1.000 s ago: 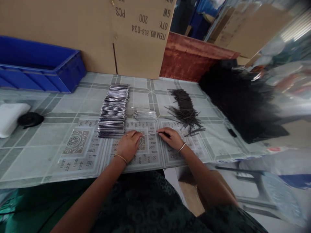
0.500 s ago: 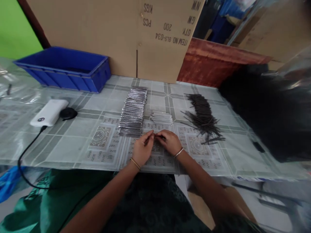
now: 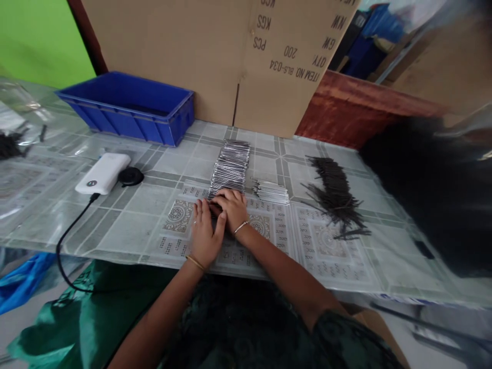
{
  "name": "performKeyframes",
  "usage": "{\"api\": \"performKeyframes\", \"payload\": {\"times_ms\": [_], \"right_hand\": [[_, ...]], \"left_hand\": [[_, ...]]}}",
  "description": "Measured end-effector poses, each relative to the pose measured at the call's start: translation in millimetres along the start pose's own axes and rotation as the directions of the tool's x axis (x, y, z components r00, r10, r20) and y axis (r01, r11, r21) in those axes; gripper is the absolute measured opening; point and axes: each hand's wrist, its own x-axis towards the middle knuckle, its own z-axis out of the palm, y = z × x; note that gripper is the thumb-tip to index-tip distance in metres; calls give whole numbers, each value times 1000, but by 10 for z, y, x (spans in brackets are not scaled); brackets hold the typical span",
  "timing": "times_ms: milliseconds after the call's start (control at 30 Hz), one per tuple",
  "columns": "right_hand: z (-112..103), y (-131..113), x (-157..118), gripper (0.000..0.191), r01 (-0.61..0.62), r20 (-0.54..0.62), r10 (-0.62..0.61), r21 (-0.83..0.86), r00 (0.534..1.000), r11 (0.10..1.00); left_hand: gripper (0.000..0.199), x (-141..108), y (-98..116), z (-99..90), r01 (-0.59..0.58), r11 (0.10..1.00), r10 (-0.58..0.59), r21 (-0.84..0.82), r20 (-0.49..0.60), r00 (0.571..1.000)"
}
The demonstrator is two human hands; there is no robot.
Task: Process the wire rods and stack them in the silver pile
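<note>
A long row of thin shiny metal rods [image 3: 231,166] lies on the table, its near end hidden by my hands. Beside that end my left hand [image 3: 205,230] rests with fingers stretched and the thumb apart, holding nothing that I can see. My right hand [image 3: 232,209] reaches across the near rods, its fingers spread over them and its fingertips partly hidden. Just right of the row is a smaller bunch of thin pale silvery rods [image 3: 271,191]. Farther right lies a heap of thin dark sticks [image 3: 334,192].
A blue plastic bin [image 3: 130,110] stands at the back left before a large cardboard sheet [image 3: 215,61]. On the left are a white power bank [image 3: 103,173] with a black cable and a round black object [image 3: 131,177]. A large black mass [image 3: 423,189] occupies the right.
Both hands have moved left to the near end of the metal rod row, from a pinch in front of the smaller bunch. Their fingers have spread. The camera view has shifted slightly left.
</note>
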Motion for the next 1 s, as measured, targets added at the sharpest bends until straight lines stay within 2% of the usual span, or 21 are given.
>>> {"api": "performKeyframes", "payload": {"times_ms": [67, 167, 300, 367, 433, 500, 600, 667, 733, 833, 900, 1000], "right_hand": [[12, 8, -59, 31, -33, -9, 33, -34, 999, 999], [20, 61, -199, 55, -87, 1, 88, -120, 996, 989], [116, 68, -277, 66, -121, 153, 150, -180, 977, 976], [108, 78, -270, 68, -115, 185, 144, -162, 972, 980], [-10, 152, -290, 69, -87, 168, 109, -133, 980, 987], [-225, 315, -374, 67, -71, 112, 86, -131, 990, 989], [-552, 687, -608, 60, -183, 1, 188, -213, 982, 960], [-659, 928, -787, 56, -261, -5, 270, -267, 963, 928], [-672, 1085, -949, 53, -266, 29, 286, -289, 958, 919], [-642, 1150, -1124, 47, -211, 35, 229, -281, 973, 936], [-655, 1145, -1197, 45, -175, 21, 187, -261, 982, 949], [-716, 1158, -1267, 46, -175, -11, 177, -236, 984, 956]], "left_hand": [[80, 28, -38, 39, 3, 999, -4, 45, 14, 1000], [79, 52, -9, 106, -3, 996, -2, 87, 54, 999], [86, 65, 30, 155, 28, 989, -40, 145, 86, 995], [88, 74, 12, 162, 31, 988, -46, 149, 96, 994], [87, 86, -11, 157, 28, 991, -42, 133, 106, 993], [86, 95, 1, 134, 27, 993, -40, 114, 105, 994], [83, 85, 148, 84, -24, 988, 16, 151, 54, 998], [79, 61, 318, 88, -132, 967, 127, 220, 36, 991], [69, 26, 493, 167, -296, 915, 279, 273, 103, 955], [53, -16, 673, 427, -515, 813, 435, 274, 303, 848], [50, -16, 729, 634, -566, 778, 444, 273, 398, 803], [51, 42, 781, 859, -540, 774, 371, 330, 454, 810]]}}
